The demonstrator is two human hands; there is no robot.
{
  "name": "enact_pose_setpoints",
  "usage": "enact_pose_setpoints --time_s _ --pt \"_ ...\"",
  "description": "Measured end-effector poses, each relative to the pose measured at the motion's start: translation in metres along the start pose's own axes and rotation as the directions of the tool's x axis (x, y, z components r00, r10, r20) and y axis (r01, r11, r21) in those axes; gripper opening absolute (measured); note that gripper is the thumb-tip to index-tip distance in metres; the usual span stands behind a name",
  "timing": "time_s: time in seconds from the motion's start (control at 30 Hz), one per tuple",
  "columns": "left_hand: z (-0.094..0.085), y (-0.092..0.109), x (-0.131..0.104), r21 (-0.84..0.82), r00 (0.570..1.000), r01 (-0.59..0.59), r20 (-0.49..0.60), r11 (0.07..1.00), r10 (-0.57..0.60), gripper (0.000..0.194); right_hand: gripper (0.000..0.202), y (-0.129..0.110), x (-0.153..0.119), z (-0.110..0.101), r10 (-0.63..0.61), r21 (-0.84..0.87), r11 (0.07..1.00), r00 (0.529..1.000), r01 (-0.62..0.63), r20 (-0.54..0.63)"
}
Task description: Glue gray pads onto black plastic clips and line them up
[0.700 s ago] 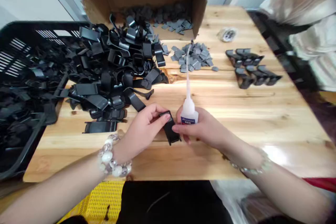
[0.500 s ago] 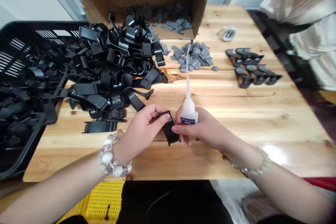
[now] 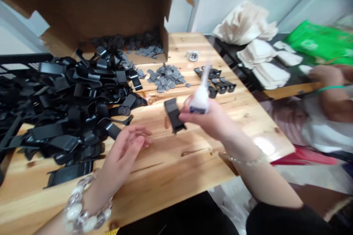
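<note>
My right hand grips a white glue bottle with a long thin nozzle pointing up and a dark blue label. Between the same hand's fingers is a black plastic clip, held out to the left over the table. My left hand, fingers loosely bent and holding nothing, hovers over the table beside a big heap of black plastic clips. Beyond the held clip lies a pile of small grey squares. Several clips stand grouped behind the bottle, partly hidden by it.
An open cardboard box with more grey squares stands at the back. A tape roll lies on the wooden table. Stacks of cream cloth and a green bag lie to the right, near another person's arm.
My left hand has let go of the black clip and moved away to the left. My right hand keeps the clip and the glue bottle. The view has swung right.
</note>
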State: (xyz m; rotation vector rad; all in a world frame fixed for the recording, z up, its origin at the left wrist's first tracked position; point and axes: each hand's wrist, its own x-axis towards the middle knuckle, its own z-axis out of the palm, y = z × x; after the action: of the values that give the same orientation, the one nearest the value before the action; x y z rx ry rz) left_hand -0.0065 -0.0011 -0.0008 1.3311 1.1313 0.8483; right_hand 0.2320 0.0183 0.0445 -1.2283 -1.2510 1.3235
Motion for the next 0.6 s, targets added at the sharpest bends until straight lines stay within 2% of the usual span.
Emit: enact_pose_setpoints --time_s 0.03,0.1,0.17,0.27,0.33,0.4,0.47,0.6 --pt "-0.002 -0.001 0.000 0.016 1.000 0.021 -0.010 1.000 -0.021 0.026 0.021 -0.010 0.000 -0.020 -0.079 -0.023 0.997 0.991 0.077 -0.106" --pt "-0.004 -0.002 0.000 0.026 0.998 0.058 -0.017 0.998 -0.058 0.027 0.021 -0.028 0.001 -0.067 -0.224 -0.114 0.973 0.935 0.199 -0.276" --pt "-0.005 -0.002 0.000 0.029 0.997 0.075 -0.008 0.997 -0.075 0.028 0.021 -0.037 0.006 -0.119 -0.260 -0.244 0.954 0.882 0.172 -0.394" --pt "-0.004 -0.004 0.000 0.064 0.997 0.069 0.026 0.996 -0.071 0.029 0.022 -0.028 0.023 -0.190 -0.033 -0.211 0.974 0.872 -0.081 -0.488" --pt "-0.002 -0.004 0.001 0.089 0.997 0.060 0.041 0.994 -0.064 0.030 0.023 -0.015 0.037 -0.225 0.051 -0.204 0.962 0.859 -0.179 -0.510" --pt "-0.001 -0.004 0.004 0.090 0.997 0.056 0.044 0.994 -0.060 0.031 0.019 -0.003 0.052 -0.250 0.113 -0.197 0.950 0.852 -0.244 -0.511" --pt "-0.001 -0.003 0.007 0.075 0.998 0.052 0.036 0.996 -0.055 0.031 0.016 0.004 0.067 -0.265 0.136 -0.200 0.941 0.847 -0.273 -0.513" --pt "0.000 -0.002 0.011 0.038 0.997 0.074 0.005 0.997 -0.074 0.033 0.032 0.010 0.100 -0.276 0.158 -0.223 0.927 0.853 -0.302 -0.498"
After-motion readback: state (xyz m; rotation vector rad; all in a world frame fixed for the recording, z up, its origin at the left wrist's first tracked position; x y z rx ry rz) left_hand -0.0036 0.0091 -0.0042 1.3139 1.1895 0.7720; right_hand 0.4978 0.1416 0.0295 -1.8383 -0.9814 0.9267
